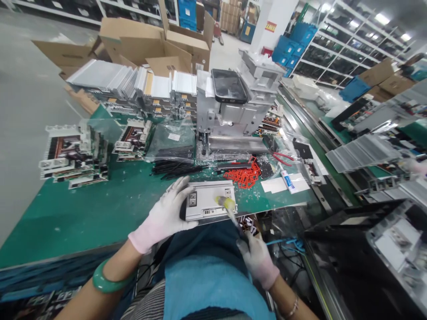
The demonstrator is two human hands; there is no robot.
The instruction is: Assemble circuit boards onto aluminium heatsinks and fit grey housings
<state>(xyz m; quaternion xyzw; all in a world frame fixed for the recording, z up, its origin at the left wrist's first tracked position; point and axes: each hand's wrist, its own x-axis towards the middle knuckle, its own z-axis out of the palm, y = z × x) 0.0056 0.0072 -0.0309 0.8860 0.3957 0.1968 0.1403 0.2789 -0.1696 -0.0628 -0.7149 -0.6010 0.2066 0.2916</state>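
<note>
A light grey flat casing (208, 195) lies at the front edge of the green table, with two dark square sockets and a slotted strip along its near side. My left hand (173, 206), in a white glove with a pink cuff, grips the casing by its left end. My gloved right hand (256, 255) is wrapped round the dark handle of a brush (230, 209). The brush's yellow bristles, somewhat blurred, are over the right part of the casing; whether they touch it I cannot tell.
Red plastic frames (247, 175) and black strips (175, 165) lie behind the casing. Beyond stands a metal fixture (230, 120) carrying a phone (229, 86). Circuit boards (71, 153) are stacked at left. A glue tube (287, 180) and red-handled pliers (282, 158) lie right.
</note>
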